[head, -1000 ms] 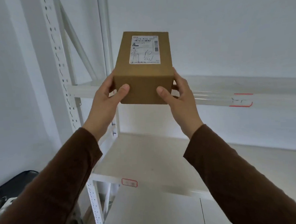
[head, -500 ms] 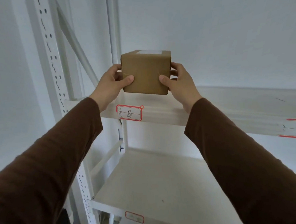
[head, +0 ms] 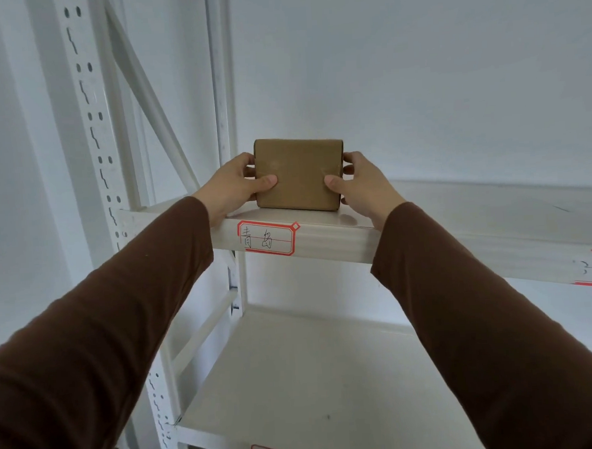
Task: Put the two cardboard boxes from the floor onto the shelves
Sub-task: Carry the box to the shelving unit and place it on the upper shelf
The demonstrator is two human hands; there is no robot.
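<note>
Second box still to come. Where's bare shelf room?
Upper shelf: bare from the cardboard box rightward. Lower shelf: bare throughout. Crowded only at the upper shelf's left end, where the left hand and right hand flank the box near the upright.

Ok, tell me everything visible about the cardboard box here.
The cardboard box is small, plain brown, with one bare face toward the camera; no label shows. It sits upright near the front left of the upper shelf, above a red-bordered handwritten tag. The left hand and right hand clasp its sides, thumbs on the front face.
</note>
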